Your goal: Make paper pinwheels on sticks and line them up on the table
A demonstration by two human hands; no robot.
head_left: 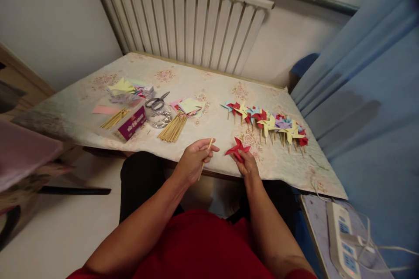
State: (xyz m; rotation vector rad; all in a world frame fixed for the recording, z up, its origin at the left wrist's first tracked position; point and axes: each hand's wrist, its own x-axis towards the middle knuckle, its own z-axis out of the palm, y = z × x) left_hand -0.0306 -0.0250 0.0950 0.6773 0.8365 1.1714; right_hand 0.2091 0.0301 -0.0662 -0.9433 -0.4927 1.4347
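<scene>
Head view: one red pinwheel (pixel 240 146) shows folded, pointed blades and is held over the near edge of the table (pixel 209 122). The right hand (pixel 248 165) pinches it; the left hand (pixel 195 158) has fingers curled around one thin stick (pixel 202 170) by that edge. On the table's left half: one pair of scissors (pixel 159 100), one purple box (pixel 132 127). Mounted pinwheels (pixel 269 126) on its right half overlap, count uncertain.

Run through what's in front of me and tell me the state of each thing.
Left hand: closed on a single stick
Right hand: holding a red pinwheel
Red pinwheel: folded, apart from the single stick
Other pinwheels: on sticks, grouped together
Scissors: blades look shut
Purple-labelled box: open, sticks inside
Loose stick pile: lying on the table
Power strip: plug inserted, red light lit
</scene>
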